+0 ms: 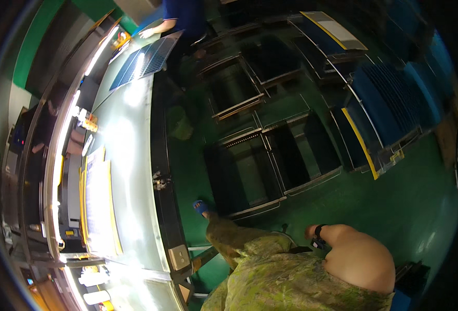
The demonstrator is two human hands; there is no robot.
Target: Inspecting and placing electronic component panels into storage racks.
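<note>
My right arm is bent at my side, bare, with a black band (pixel 318 231) round the wrist. Just beyond the band shows a small part of my right hand (pixel 310 231); its fingers are hidden or too dim to make out. A thin curved metal piece (pixel 286 236) lies near it, beside my camouflage-clothed lap, and I cannot tell whether the hand touches it. My left hand is out of view. To my left runs a long bright workbench (pixel 136 181). On it lie white sheets with yellow edges (pixel 99 202).
A co-worker's hand (pixel 147 33) is at the bench's far end, by a dark striped panel (pixel 145 61). Metal-framed carts (pixel 249 199) stand on the green floor ahead. Right of them are racks of blue panels (pixel 384 103). A waste bin (pixel 180 123) stands near the bench.
</note>
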